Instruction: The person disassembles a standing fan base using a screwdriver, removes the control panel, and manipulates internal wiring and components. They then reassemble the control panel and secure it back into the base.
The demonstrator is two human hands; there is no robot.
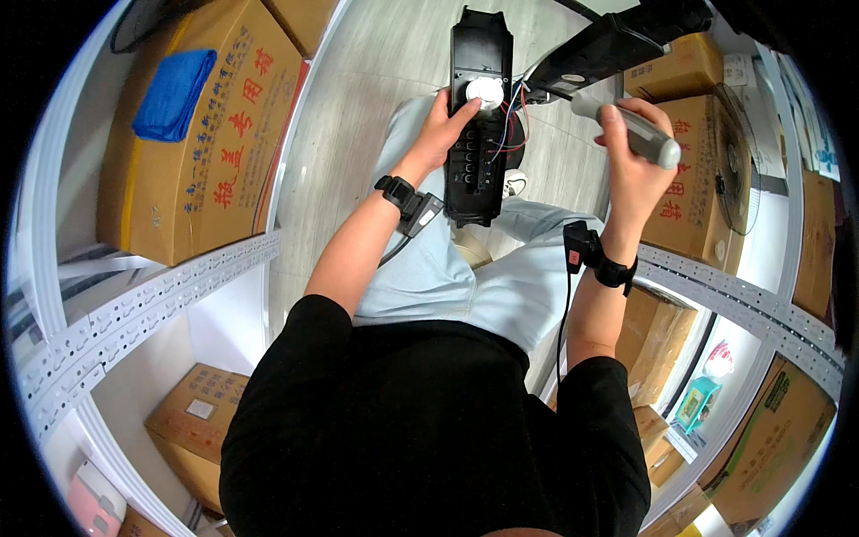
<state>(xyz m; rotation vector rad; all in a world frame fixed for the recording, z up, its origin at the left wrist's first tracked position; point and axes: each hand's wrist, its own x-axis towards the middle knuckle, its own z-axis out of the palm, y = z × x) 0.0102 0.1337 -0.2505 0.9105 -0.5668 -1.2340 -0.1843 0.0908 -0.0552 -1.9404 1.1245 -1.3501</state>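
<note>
My left hand [441,132] grips the left edge of a long black plastic control panel [479,192], its thumb beside a white round part [486,91]. The panel's lower half bears a row of buttons or switches. Thin red, blue and white wires [512,125] run from it to a black plastic housing [601,52] standing to its right. In my right hand [637,148] is a screwdriver [651,143] with a grey handle, closed in my fingers. Its shaft points left toward the housing's lower end; whether the tip touches anything I cannot tell.
Metal shelving [134,309] flanks me on both sides. On the left a large cardboard box [201,152] carries a folded blue cloth [174,94]. To the right are more boxes [684,179] and a round wire fan guard [738,161]. Cables hang from both wrist devices.
</note>
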